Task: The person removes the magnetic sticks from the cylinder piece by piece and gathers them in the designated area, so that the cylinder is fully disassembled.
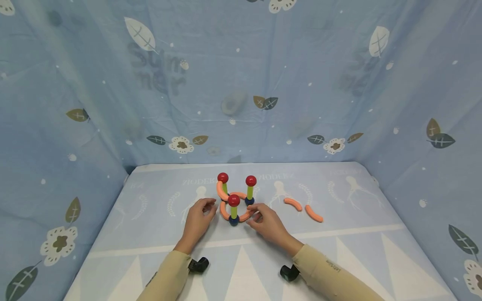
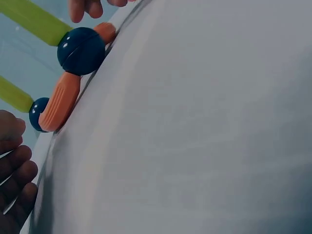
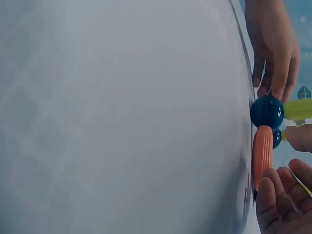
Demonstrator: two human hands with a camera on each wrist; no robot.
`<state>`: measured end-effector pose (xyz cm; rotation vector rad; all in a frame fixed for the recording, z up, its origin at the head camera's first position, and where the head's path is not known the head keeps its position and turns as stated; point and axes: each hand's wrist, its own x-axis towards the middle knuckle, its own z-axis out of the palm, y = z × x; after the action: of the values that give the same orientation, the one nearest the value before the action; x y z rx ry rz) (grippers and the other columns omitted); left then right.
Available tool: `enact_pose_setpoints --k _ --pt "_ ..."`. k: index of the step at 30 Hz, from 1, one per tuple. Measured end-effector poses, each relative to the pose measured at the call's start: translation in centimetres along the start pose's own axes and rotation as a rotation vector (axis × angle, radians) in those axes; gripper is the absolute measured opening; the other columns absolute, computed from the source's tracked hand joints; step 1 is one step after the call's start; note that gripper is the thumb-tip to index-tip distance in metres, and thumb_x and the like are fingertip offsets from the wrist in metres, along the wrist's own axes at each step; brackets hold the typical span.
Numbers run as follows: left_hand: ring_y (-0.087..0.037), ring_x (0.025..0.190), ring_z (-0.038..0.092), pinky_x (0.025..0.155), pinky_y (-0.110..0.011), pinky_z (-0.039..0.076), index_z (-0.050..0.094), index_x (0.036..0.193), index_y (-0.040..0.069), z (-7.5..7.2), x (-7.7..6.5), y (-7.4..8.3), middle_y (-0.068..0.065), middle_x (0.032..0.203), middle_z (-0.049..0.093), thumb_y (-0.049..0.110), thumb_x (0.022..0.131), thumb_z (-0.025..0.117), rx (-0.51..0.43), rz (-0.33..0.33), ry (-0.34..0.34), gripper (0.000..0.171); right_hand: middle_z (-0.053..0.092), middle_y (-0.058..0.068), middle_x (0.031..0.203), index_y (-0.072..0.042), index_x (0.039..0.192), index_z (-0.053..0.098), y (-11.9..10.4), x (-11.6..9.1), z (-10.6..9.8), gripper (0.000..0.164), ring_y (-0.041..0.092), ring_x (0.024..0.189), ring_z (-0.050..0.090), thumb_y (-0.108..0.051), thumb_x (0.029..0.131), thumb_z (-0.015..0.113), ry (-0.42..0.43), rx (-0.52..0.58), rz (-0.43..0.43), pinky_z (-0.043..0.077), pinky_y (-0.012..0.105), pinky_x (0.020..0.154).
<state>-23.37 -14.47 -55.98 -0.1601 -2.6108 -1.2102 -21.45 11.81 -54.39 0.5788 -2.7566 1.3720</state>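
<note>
A toy frame stands on the table, joined from balls and rods. Three green upright rods have red balls on top and blue balls at their feet. Curved orange rods link the feet in a ring. At the back left, another curved orange rod rises beside an upright. My left hand is left of the ring, fingers loosely bent and holding nothing. At the ring's right side is my right hand, thumb and fingers apart; whether its fingertips touch the orange rod I cannot tell.
Two loose curved orange rods lie on the table to the right of the frame. A patterned cloth covers the table. Blue curtains stand behind it and on both sides. Black wrist cameras jut from both sleeves.
</note>
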Motion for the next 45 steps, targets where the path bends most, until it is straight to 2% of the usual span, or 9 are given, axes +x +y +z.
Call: enact_pose_setpoints --k 7,13,19,23,32,39,45 --pt "-0.021 0.100 0.066 0.089 -0.042 0.055 0.071 0.119 0.009 0.6 1.3 0.2 -0.005 0.112 0.070 0.022 0.095 0.075 0.009 -0.026 -0.040 0.028 0.068 -0.001 0.108 -0.009 0.124 0.067 -0.8 0.2 1.1 0.038 0.008 0.081 0.061 -0.018 0.090 0.080 -0.031 0.002 -0.011 0.053 0.024 0.070" --pt "-0.018 0.093 0.064 0.081 -0.039 0.054 0.072 0.118 0.011 1.3 2.4 0.4 -0.003 0.104 0.070 0.026 0.094 0.075 0.018 -0.078 -0.067 0.029 0.070 -0.002 0.104 -0.012 0.123 0.069 -1.2 0.7 1.8 0.036 0.007 0.076 0.057 -0.019 0.089 0.081 -0.037 -0.022 -0.009 0.049 0.024 0.064" --pt "-0.017 0.089 0.063 0.079 -0.037 0.053 0.073 0.115 0.012 1.5 3.1 0.7 -0.001 0.101 0.071 0.026 0.093 0.076 0.005 -0.110 -0.081 0.027 0.069 -0.006 0.100 -0.012 0.122 0.070 -1.3 1.0 2.6 0.036 0.006 0.083 0.060 -0.020 0.088 0.082 -0.055 -0.040 0.030 0.052 0.024 0.073" --pt "-0.018 0.091 0.064 0.080 -0.039 0.054 0.072 0.116 0.012 1.5 3.3 1.0 -0.002 0.101 0.071 0.024 0.092 0.077 -0.005 -0.128 -0.097 0.027 0.068 -0.007 0.100 -0.012 0.121 0.070 -1.7 1.1 2.8 0.036 0.007 0.086 0.060 -0.022 0.088 0.082 -0.054 -0.054 0.063 0.053 0.025 0.079" --pt "-0.019 0.094 0.066 0.084 -0.041 0.055 0.072 0.118 0.013 1.5 3.6 1.1 -0.003 0.102 0.073 0.025 0.093 0.076 0.008 -0.144 -0.129 0.028 0.066 -0.009 0.096 -0.013 0.118 0.070 -2.2 1.2 2.7 0.033 0.008 0.084 0.058 -0.023 0.089 0.081 -0.047 -0.081 0.088 0.053 0.025 0.076" --pt "-0.016 0.087 0.062 0.077 -0.036 0.053 0.073 0.114 0.015 1.4 3.4 0.8 0.000 0.099 0.072 0.026 0.091 0.078 -0.006 -0.145 -0.108 0.026 0.066 -0.008 0.097 -0.015 0.116 0.071 -2.0 1.0 2.5 0.030 0.007 0.086 0.059 -0.022 0.089 0.081 -0.043 -0.107 0.056 0.054 0.025 0.077" --pt "-0.016 0.081 0.057 0.071 -0.032 0.047 0.073 0.112 0.016 1.2 3.0 0.5 0.002 0.096 0.070 0.025 0.090 0.079 -0.038 -0.128 -0.091 0.024 0.059 -0.004 0.096 -0.013 0.116 0.073 -1.5 1.0 2.0 0.029 0.008 0.079 0.053 -0.019 0.089 0.081 -0.028 -0.134 0.014 0.048 0.023 0.067"
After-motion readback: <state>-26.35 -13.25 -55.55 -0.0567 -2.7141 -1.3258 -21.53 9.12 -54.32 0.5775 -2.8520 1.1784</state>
